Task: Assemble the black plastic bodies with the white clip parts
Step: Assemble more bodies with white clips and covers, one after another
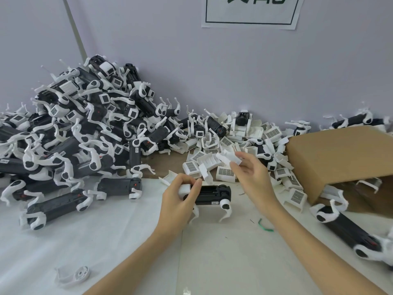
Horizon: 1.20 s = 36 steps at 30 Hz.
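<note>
- My left hand (180, 194) grips the white end of the long black plastic body (212, 193), which is just above the worktop (127, 241).
- My right hand (251, 173) pinches a small white ribbed plastic clip part (230, 157) — lifted above the body.
- Both pieces look light, stiff and a little slippery — I would hold the body by its sides, the clip by its edges.

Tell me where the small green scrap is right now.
In the head view, the green scrap lies on the white table surface right of centre, just beside the right forearm and below the black body in the left hand.
</note>
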{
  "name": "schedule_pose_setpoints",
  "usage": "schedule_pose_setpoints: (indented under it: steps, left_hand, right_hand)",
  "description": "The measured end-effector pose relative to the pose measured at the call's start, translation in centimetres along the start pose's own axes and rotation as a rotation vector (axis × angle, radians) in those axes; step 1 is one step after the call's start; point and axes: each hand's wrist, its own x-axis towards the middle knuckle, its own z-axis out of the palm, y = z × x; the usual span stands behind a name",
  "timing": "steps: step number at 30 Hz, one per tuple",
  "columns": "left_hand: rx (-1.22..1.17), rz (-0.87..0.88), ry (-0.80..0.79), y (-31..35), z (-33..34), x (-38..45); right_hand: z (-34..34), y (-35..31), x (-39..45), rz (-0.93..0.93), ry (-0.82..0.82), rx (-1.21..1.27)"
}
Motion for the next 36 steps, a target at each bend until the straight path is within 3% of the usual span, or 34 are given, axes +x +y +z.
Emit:
schedule_pose_setpoints:
  steps: [5,10,14,16,20,23,27,32,36]
  left_hand:
    - [-0.151,-0.011,-0.124,0.2,-0.2,-0.1]
    - [-0.156,0.043,-0.135,0.3,-0.4,-0.2]
    - [-0.111,0.023,-0.171,0.4,-0.5,-0.2]
    - [-0.1,0.008,-0.189,0.3,-0.3,-0.2]
    - [-0.069,-0.031,-0.183,0.5,0.1,-0.2]
    - [-0.06,0.01,-0.18,0.6,0.2,-0.2]
    - [-0.116,0.009,-0.214,0.9,0.0,-0.2]
    - [-0.019,-0.012,-0.182,0.9,0.1,-0.2]
    - [-0.046,-0.04,-0.162,1.0,0.1,-0.1]
  right_hand:
    - [-2.1,0.6,-3.3,0.194,-0.106,0.358]
    - [-2.1,0.5,-3.9,0.4,-0.017,0.681]
    - [-2.3,-0.2,-4.1,0.298,0.003,0.724]
    - [-2.2,-0.8,-4.6,0.159,0.002,0.617]
    - [-1.6,-0.6,-5.7,-0.255,-0.096,-0.086]
    - [0.0,-0.3,-6.5,-0.448,-0.155,-0.402]
    - [1.2,-0.3,-7.1,-0.549,-0.122,-0.472]
    - [0.2,0.5,-7.1,-0.63,-0.228,-0.629]
    - [0.7,0.4,-7.3,-0.687,-0.181,-0.649]
